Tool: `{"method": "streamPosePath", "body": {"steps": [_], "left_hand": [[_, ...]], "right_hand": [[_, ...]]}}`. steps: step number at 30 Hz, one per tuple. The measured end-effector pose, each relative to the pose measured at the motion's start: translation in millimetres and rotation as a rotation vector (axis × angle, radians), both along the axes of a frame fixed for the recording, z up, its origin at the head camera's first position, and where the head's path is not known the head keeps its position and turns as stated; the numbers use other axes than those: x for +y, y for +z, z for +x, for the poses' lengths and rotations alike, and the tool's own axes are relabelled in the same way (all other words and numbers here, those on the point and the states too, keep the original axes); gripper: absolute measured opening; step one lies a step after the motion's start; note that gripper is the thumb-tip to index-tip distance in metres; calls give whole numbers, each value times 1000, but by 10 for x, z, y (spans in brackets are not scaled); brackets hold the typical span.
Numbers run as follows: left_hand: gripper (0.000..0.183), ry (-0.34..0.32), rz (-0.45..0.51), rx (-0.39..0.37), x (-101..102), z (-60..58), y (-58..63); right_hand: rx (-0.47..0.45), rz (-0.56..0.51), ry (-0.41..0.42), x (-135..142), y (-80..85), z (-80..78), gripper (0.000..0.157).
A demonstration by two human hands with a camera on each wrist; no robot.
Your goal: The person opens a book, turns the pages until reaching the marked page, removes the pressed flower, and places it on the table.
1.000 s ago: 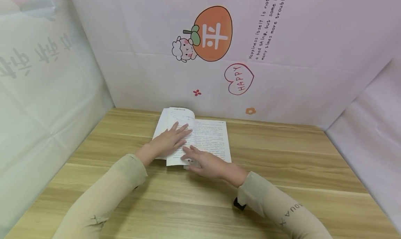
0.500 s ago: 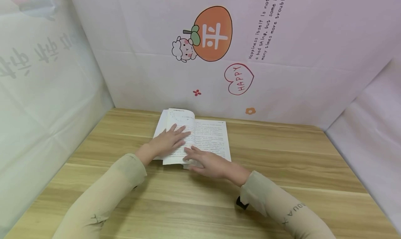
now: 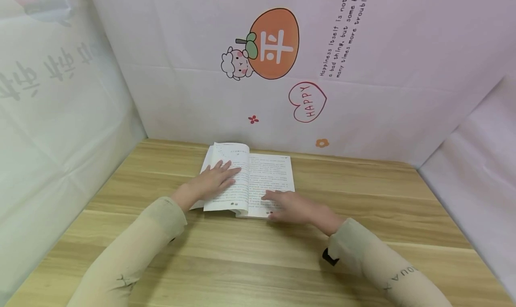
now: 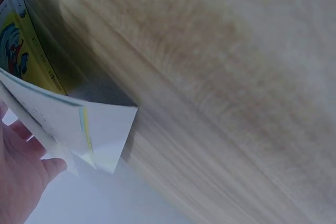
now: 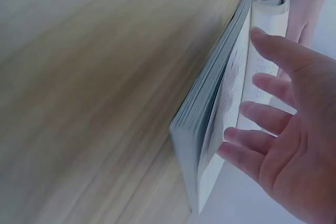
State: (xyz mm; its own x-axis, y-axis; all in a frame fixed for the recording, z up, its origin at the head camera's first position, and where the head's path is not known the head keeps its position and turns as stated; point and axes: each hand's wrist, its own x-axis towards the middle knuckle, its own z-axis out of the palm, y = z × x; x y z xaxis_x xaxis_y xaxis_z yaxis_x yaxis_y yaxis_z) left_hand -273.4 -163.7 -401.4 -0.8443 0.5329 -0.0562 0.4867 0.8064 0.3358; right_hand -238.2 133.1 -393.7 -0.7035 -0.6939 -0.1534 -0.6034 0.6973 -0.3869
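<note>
An open book (image 3: pixel 269 172) with printed pages lies near the back edge of the table. My left hand (image 3: pixel 211 181) rests with spread fingers on its left page, which arches up toward the spine. In the left wrist view that hand (image 4: pixel 21 177) lies against the white leaf (image 4: pixel 110 135), beside part of a yellow printed cover (image 4: pixel 31 56). Over the lower part of the right page is my right hand (image 3: pixel 294 207), slightly blurred, fingers extended and holding nothing. From the right wrist, its fingers (image 5: pixel 265 116) spread close to the page, above the thick page block (image 5: pixel 197 108).
The wood-grain table (image 3: pixel 250 257) spreads in front of and to both sides of the book. A white printed backdrop (image 3: pixel 193 101) rises right behind it, with further white sheets at left and right. A black strap (image 3: pixel 330 256) shows at the right sleeve.
My right hand has moved right, from the left page and spine onto the right page. The left-hand leaves have shifted slightly left and lower under my left hand, which stays nearly in place.
</note>
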Motion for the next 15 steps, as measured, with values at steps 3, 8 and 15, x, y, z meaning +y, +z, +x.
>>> {"method": "streamPosePath", "body": {"steps": [3,8,15], "left_hand": [[53,1,-6,-2,2,-5,-4],[53,13,-13,-5,2,1,-3],[53,24,-21,-1,-15,-4,-7]], "right_hand": [[-24,54,-39,89,-15,-20,63],[-49,78,-64,205,-13,-32,62],[-22,78,-51,325,6,-52,58]]}}
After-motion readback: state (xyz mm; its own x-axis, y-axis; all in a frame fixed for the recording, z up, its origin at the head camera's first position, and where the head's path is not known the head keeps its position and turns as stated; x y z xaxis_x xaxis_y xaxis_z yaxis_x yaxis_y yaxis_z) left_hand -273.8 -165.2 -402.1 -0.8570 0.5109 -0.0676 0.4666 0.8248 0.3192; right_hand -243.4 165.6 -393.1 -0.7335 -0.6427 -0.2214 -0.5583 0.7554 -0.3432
